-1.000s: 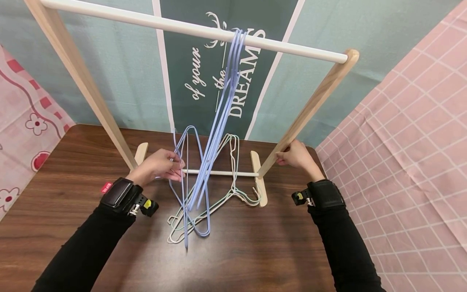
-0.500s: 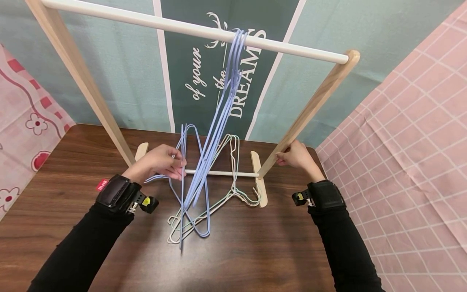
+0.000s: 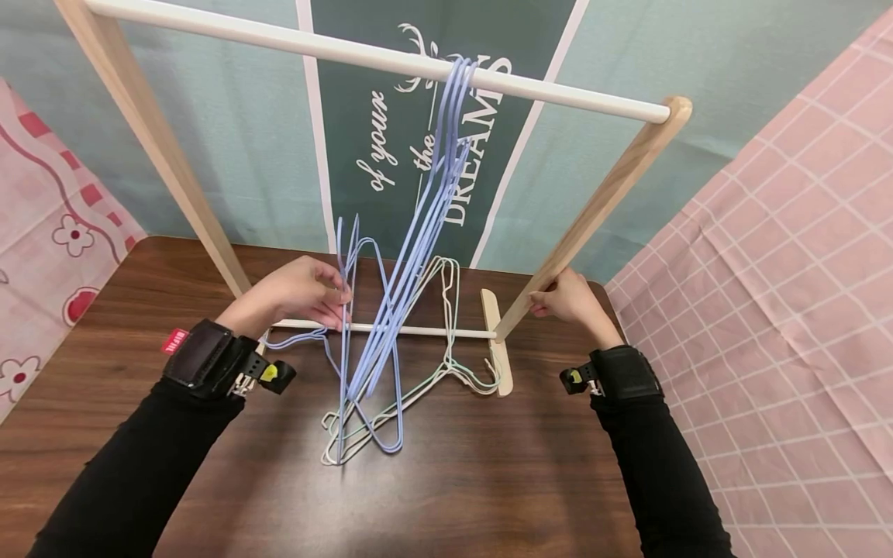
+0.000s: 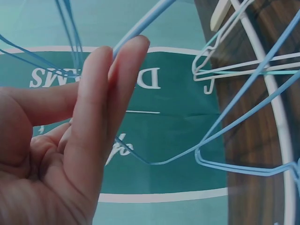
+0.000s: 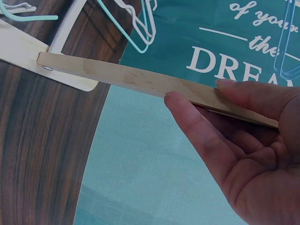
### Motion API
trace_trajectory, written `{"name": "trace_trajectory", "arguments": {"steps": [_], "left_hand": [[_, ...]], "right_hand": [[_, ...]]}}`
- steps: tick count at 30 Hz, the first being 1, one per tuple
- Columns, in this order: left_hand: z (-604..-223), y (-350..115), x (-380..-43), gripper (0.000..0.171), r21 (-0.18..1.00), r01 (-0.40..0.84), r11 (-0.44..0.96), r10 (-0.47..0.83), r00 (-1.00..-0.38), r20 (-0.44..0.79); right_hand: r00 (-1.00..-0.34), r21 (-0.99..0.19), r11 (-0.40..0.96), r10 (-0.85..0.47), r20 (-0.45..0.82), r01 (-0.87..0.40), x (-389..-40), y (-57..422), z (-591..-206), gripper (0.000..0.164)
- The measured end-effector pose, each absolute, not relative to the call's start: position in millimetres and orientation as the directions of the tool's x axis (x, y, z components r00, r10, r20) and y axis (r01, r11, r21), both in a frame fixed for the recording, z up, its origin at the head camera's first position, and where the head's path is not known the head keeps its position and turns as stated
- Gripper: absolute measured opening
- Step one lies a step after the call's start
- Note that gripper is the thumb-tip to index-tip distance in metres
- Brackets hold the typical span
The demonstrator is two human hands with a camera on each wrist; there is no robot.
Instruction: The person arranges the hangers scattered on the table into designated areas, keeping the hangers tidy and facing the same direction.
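Note:
My left hand (image 3: 300, 294) pinches the wire of a blue hanger (image 3: 342, 411), left of the rack's middle. In the left wrist view the blue wire (image 4: 147, 21) runs out above the fingertips. Several blue hangers (image 3: 453, 97) hang bunched on the white rail (image 3: 279, 39). My right hand (image 3: 568, 298) grips the rack's right wooden post (image 3: 593, 209); in the right wrist view, thumb and fingers lie on either side of that post (image 5: 136, 77). A blue hanger (image 3: 401, 403) overlaps the white hanger (image 3: 446, 364) and a mint one low behind the held wire.
The rack stands on a dark wood table (image 3: 488, 480), its left post (image 3: 153, 147) rising at the left. A thin white bar (image 3: 432, 332) joins its feet low down. Behind hangs a green cloth (image 3: 377, 209) with white lettering; pink cloth (image 3: 767, 310) covers the right side.
My left hand has shifted left and slightly farther away, drawing the blue hanger wire with it. My right hand keeps its place on the post.

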State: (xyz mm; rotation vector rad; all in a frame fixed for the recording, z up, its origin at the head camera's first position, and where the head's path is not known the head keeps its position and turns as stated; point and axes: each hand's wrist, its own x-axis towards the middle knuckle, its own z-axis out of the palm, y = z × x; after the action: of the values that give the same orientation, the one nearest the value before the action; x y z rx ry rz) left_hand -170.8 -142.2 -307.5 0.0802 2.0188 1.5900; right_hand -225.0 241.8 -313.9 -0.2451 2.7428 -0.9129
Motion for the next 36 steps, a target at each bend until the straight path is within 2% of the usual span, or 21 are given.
{"name": "trace_trajectory", "arguments": {"steps": [13,20,27,36], "left_hand": [[-277,-146,-170,0.016,0.921,-0.278,0.274,0.371,-0.853,-0.368],[-261,-145,-164,0.007,0.934,-0.22,0.282,0.374,-0.871,-0.318],[-244,-142,-161,0.009,0.934,-0.144,0.326,0.367,-0.892,-0.266],[-232,-139,-160,0.006,0.946,-0.16,0.282,0.366,-0.893,-0.261]], "right_hand": [[-0.957,-0.612,0.786,-0.236,-0.168,-0.086,-223,243,-317,0.028],[-0.957,-0.602,0.793,-0.237,-0.166,-0.092,-224,243,-316,0.027],[-0.957,-0.604,0.791,-0.241,-0.16,-0.098,-224,243,-315,0.027],[-0.957,-0.594,0.799,-0.237,-0.165,-0.096,-225,243,-314,0.028]]}}
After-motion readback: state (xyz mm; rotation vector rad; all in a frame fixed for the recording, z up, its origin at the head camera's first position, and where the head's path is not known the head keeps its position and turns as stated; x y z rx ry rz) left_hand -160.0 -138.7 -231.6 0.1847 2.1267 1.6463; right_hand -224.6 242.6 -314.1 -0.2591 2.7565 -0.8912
